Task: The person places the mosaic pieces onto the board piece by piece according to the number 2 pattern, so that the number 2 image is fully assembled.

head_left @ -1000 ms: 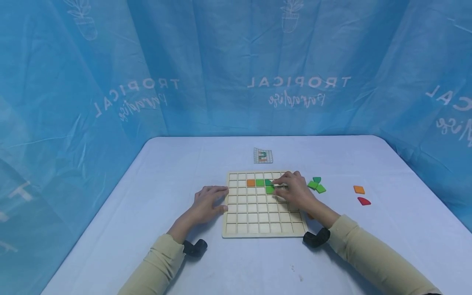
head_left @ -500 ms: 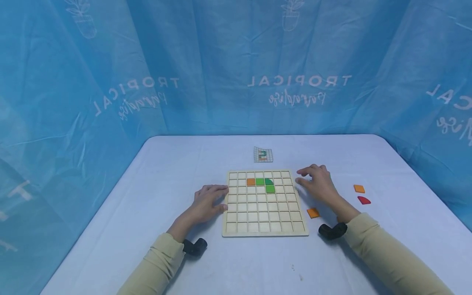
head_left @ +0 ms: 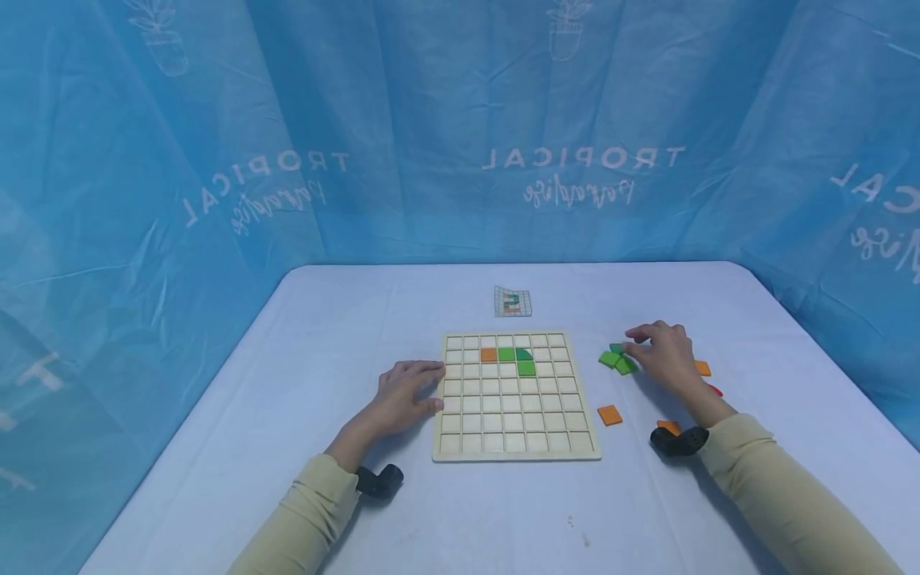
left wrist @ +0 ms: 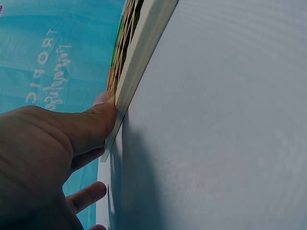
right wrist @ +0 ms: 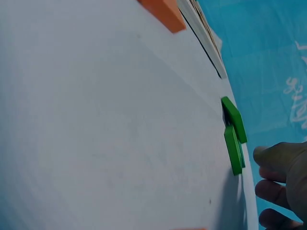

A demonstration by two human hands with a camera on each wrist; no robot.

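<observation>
A pale wooden grid board (head_left: 502, 406) lies on the table. In its upper cells sit an orange square tile (head_left: 489, 355), green square tiles (head_left: 526, 368) and a dark green quarter-round tile (head_left: 524, 354). My left hand (head_left: 402, 399) rests against the board's left edge; in the left wrist view the thumb (left wrist: 96, 120) touches its side. Right of the board, my right hand (head_left: 667, 359) hovers beside loose green square tiles (head_left: 608, 359) and a dark green tile (head_left: 616, 348), thumb and fingers apart. In the right wrist view, a gap separates the hand from the green tiles (right wrist: 233, 148).
A small pattern card (head_left: 513, 303) lies behind the board. Orange tiles (head_left: 610, 414) lie to its right, one partly behind the right wrist's black device (head_left: 679, 442). A red tile (head_left: 715, 390) is mostly hidden by the right arm. Blue curtains (head_left: 460, 200) surround the table.
My right hand has let go of the dark green quarter-round tile on the board and moved right to the loose green tiles. The left hand has stayed at the board's edge.
</observation>
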